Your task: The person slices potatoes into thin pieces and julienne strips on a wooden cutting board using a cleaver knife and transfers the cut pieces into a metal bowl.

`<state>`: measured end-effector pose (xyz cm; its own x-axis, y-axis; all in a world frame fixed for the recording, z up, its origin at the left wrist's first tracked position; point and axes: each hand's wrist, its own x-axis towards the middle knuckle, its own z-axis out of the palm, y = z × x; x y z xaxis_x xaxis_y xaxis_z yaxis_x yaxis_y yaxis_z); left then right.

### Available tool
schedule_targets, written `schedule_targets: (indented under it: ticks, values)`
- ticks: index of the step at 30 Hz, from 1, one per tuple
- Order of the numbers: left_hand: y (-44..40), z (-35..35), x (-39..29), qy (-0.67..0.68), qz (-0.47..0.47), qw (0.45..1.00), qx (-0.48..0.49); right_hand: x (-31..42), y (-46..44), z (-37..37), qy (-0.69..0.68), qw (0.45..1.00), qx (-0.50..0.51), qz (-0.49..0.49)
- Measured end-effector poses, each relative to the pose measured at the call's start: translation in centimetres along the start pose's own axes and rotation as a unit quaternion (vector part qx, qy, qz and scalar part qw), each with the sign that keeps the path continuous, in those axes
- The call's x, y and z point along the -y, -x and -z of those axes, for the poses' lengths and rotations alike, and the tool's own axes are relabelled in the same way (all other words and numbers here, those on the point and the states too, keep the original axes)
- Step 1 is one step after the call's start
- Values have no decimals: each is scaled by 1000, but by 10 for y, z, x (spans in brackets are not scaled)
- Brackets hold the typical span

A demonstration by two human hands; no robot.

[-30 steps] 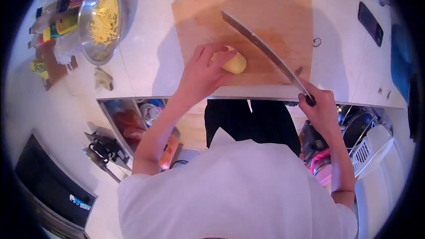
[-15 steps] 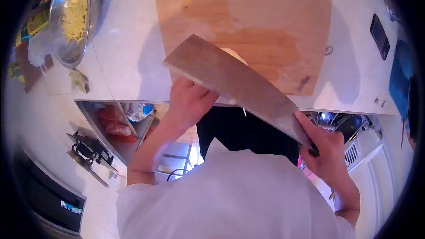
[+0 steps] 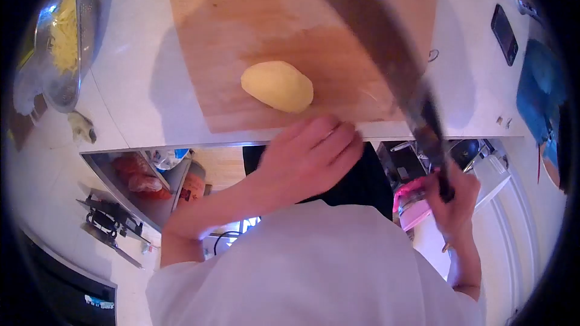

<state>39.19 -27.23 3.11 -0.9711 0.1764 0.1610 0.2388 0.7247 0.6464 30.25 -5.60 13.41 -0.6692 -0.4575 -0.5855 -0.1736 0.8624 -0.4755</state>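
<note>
A peeled potato (image 3: 277, 86) lies on the wooden cutting board (image 3: 229, 24), its pale yellow surface facing up. My right hand (image 3: 454, 196) is closed around the black handle of a cleaver (image 3: 377, 30). The wide blade is raised, points up and left over the right part of the board, and is blurred by motion. Just in front of the board's near edge is my left hand (image 3: 311, 157), back upward, fingers curled and close together. It is below and right of the potato, apart from it. Its fingertips and palm are hidden, so whatever it holds does not show.
At the left stands a metal strainer bowl (image 3: 63, 87) with yellow strips (image 3: 63, 33) in it. A phone (image 3: 504, 35) and a blue item (image 3: 538, 81) lie at the right. Below the counter edge, an open drawer (image 3: 130, 175) holds red packages.
The cleaver has swung up and right, away from my left hand. My left hand has moved right, below the board. The potato, mostly hidden by the blade before, now shows fully.
</note>
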Motion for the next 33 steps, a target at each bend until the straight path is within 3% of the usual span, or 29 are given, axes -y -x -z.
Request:
schedule_targets:
  ticks: [1, 4, 7, 10, 12, 14, 16, 18, 21, 22, 23, 26, 28, 30, 31, 33]
  values:
    - [-11, -10, -8, 3, 13, 998, 61, -3, -2, 4, 6, 1000, -13, -23]
    - [-49, -46, -2, -79, 42, 989, 114, -10, -5, 0, -37, 991, -94, -88]
    - [-52, -63, -3, -129, -33, 990, 44, -24, 1, 0, -106, 978, -103, -145]
    - [-56, -44, -1, -188, -68, 964, 173, -32, 3, -7, -120, 975, -124, -142]
    - [-56, -6, -6, -179, 105, 955, 212, -34, 5, -7, -89, 978, -96, -163]
    - [-31, 84, 66, -217, 164, 960, -65, -14, -1, 5, -99, 983, -41, -147]
    - [1, 199, 165, -313, 212, 905, -193, -21, 5, -2, -29, 995, -63, -70]
    - [36, 271, 239, -347, 293, 874, -175, -20, -2, -13, 9, 997, -81, -14]
    - [34, 249, 237, -358, 378, 850, -82, -6, -4, -11, -26, 999, -27, -34]
    - [34, 242, 245, -355, 405, 841, -54, -9, -8, -13, -35, 999, -35, 5]
    - [52, 236, 264, -378, 238, 879, -168, -11, -10, -18, 57, 990, -87, 96]
    - [13, 167, 146, -455, 34, 838, -300, 0, -3, -8, 8, 995, -22, 99]
    - [29, 113, 89, -250, 90, 946, -187, 9, 0, -1, -20, 996, 33, 80]
    - [53, 55, 77, -113, -64, 977, -169, 15, -3, 0, 0, 993, 67, 97]
    - [56, 41, 69, 12, 37, 991, -127, 20, -4, -2, 27, 989, 64, 128]
    - [59, 18, 55, 148, 190, 969, -61, 26, -9, -5, 45, 988, 70, 133]
